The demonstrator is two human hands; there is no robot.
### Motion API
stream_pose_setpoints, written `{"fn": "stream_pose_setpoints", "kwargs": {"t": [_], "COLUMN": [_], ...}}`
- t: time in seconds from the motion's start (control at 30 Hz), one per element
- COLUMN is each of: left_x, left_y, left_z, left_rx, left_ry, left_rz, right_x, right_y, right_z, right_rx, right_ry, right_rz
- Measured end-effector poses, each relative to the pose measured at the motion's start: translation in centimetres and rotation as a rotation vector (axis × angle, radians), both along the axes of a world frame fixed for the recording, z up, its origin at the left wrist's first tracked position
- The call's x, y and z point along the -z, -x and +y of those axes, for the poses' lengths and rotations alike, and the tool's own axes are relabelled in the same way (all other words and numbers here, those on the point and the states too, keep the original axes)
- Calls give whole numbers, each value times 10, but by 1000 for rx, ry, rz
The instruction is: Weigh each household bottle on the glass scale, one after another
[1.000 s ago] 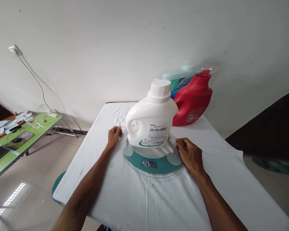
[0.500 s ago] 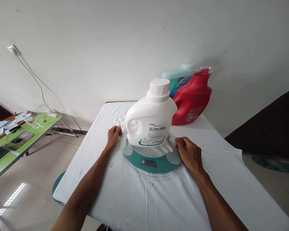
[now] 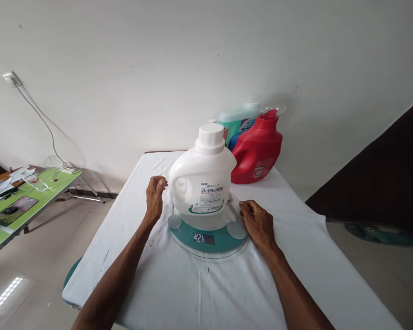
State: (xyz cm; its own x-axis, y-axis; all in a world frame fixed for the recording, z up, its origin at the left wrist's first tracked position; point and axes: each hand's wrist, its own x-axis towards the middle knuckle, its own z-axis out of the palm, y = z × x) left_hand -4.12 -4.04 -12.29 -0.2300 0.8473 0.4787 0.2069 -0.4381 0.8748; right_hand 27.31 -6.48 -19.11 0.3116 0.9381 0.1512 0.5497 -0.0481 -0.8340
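A white capped detergent bottle [image 3: 206,178] with a side handle stands upright on a round glass bathroom scale [image 3: 209,246]. Digits glow on the scale's display [image 3: 203,239], upside down from where I look. My left hand [image 3: 155,198] is closed, its fingers curled beside the bottle's handle side, with nothing visible in it. Close to the scale's right rim, my right hand [image 3: 259,223] rests with curled fingers on the cloth. Whether its fingertips touch the glass is hard to tell.
Behind the bottle stand a red jug [image 3: 258,149] and a green bottle [image 3: 236,120], with something blue between them. A white cloth [image 3: 296,256] covers the table. To the left, a green table [image 3: 51,183] carries papers, a mouse on a mat and a power strip.
Large digits now light the scale's display, where only small marks showed before. My left hand has lifted slightly and curled more. The view has swung a little right, shifting everything left.
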Motion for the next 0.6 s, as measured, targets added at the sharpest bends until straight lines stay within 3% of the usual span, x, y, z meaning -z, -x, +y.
{"fn": "stream_pose_setpoints", "kwargs": {"t": [0.1, 0.23, 0.37, 0.5, 0.6], "left_x": [-26, -49, -56, -57, -60], "left_y": [-19, -34, -37, -42, -52], "left_z": [-15, -20, -7, 8, 11], "left_rx": [112, 164, 197, 299, 241], "left_ry": [-90, -64, 32, 177, 229], "left_rz": [57, 125, 65, -124, -260], "right_x": [1, 2, 4, 6, 6], "right_y": [0, 0, -1, -2, -3], "right_z": [-1, -1, 0, 2, 2], "right_rx": [-10, -19, -9, -18, -24], "right_ry": [-29, -25, -28, -47, -53], "right_rz": [11, 19, 16, 11, 22]}}
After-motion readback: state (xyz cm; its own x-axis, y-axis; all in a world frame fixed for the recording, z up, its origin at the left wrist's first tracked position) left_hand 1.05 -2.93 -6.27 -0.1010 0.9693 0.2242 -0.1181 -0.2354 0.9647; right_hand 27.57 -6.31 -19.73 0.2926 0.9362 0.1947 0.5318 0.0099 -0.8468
